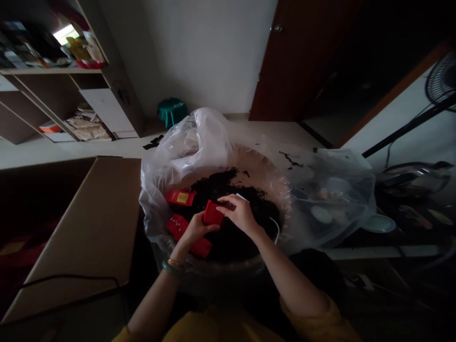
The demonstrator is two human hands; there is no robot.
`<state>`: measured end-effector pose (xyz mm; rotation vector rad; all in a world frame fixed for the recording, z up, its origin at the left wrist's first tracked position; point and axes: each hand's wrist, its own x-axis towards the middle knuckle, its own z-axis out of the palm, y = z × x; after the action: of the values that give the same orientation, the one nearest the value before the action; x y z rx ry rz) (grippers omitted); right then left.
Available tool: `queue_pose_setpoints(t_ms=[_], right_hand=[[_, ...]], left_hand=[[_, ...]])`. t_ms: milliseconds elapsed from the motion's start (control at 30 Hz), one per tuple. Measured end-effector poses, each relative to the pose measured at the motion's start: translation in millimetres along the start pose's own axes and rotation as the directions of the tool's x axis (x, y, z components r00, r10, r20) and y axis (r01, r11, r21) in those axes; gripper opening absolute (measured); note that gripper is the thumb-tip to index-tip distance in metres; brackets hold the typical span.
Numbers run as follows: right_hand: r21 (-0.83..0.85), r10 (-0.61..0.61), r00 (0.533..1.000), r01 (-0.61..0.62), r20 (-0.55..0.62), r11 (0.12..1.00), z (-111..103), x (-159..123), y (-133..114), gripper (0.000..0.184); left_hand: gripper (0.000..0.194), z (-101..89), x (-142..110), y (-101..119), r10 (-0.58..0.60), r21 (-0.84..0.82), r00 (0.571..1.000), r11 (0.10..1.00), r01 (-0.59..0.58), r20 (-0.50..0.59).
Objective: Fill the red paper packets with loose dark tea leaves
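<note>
A small red packet (213,214) is held between both hands over a large round basin (249,161) lined with clear plastic. My left hand (195,228) grips its lower left side, and my right hand (238,212) pinches its top right edge. A heap of dark loose leaf material (231,190) fills the basin under the hands. More red packets lie on the left side of the heap: one with a yellow label (180,197) and others (178,224) below my left hand. A green bangle (171,269) circles my left wrist.
An open cardboard box flap (89,228) stands at the left. A clear plastic bag (327,190) spreads to the right over bowls (379,223). Shelves (64,95) stand at the back left, a brown door (295,57) behind, a fan (441,80) at the far right.
</note>
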<state>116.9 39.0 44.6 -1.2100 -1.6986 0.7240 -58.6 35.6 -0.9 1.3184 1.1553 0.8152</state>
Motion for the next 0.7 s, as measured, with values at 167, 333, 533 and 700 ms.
queue_pose_setpoints(t_ms=[167,333,533,700], right_hand=[[-0.209,-0.142,0.989,0.147,0.038,0.967,-7.2,-3.5,-1.7,0.014],[-0.291,-0.218,0.976,0.200,-0.030,0.936,-10.6,0.8,-3.6,0.015],[-0.236,-0.260,0.956,0.224,-0.133,0.945,-11.8,-1.0,-4.7,0.020],[-0.249,-0.207,0.975,0.183,-0.074,0.951,-13.0,-4.6,0.6,0.022]], left_hand=[[0.048,0.4,1.2,-2.5,0.071,0.059,0.997,0.996,-0.069,-0.034],[0.044,4.5,-1.4,0.4,0.114,0.272,0.989,0.959,-0.083,-0.099],[0.016,-1.4,-2.3,4.4,-0.095,0.319,0.995,0.944,0.089,0.005],[0.013,-13.7,2.0,16.0,0.006,0.477,1.000,0.879,-0.015,0.020]])
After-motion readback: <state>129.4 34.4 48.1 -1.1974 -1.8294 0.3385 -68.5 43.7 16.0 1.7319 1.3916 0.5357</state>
